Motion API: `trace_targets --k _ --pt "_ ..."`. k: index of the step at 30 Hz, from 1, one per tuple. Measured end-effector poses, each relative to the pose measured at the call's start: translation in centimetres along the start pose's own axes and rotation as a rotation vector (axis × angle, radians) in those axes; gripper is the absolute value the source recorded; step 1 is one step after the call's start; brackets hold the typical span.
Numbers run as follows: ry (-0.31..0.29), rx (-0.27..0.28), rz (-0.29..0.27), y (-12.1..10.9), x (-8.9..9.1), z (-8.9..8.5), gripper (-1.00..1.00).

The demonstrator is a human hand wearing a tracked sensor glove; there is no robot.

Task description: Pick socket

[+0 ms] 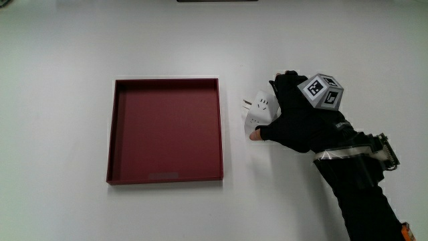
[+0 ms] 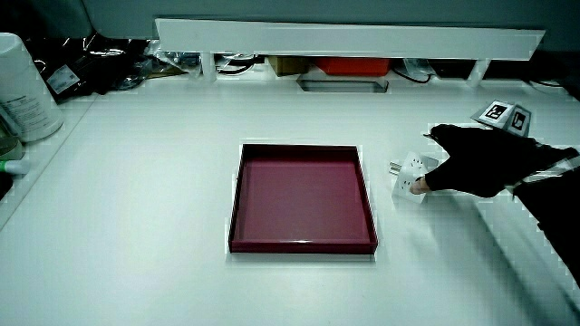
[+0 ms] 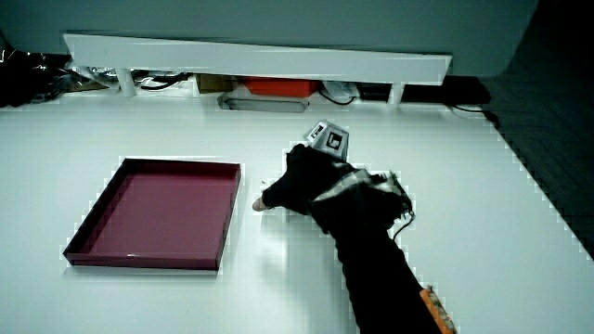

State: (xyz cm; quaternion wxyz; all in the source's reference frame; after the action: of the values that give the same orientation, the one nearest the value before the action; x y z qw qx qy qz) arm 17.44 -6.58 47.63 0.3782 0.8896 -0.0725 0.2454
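Since the socket (image 1: 259,112) lies on the table (image 1: 67,53) just beside the red tray (image 1: 165,130), only partly enclosed by the hand (image 1: 301,119), whose grip is curled around it, slippage could be caused on lifting.

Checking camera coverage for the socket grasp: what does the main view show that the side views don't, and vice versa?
Only the main view: the white socket seen from above, its prongs pointing toward the red tray, with the hand lying over it and a bare fingertip on its edge.

Only the side views: the low partition with clutter under it, and a white container at the table's edge. In a side view the hand hides the socket completely.

Both: the empty tray, the hand beside it, and the patterned cube on its back.
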Motion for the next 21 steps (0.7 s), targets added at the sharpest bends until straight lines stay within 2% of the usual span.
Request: trace_targets --k 7,8,17,21 --pt "0.021 -0.014 -0.029 1.8 1.0 -1.2 0.0" --pt "0.032 -0.029 -0.016 1.7 0.7 -1.3 0.0" --pt "0.042 -0.035 -0.053 3.0 1.7 -2.3 0.0" --pt "0.055 -0.003 -0.046 3.0 1.8 -2.4 0.17"
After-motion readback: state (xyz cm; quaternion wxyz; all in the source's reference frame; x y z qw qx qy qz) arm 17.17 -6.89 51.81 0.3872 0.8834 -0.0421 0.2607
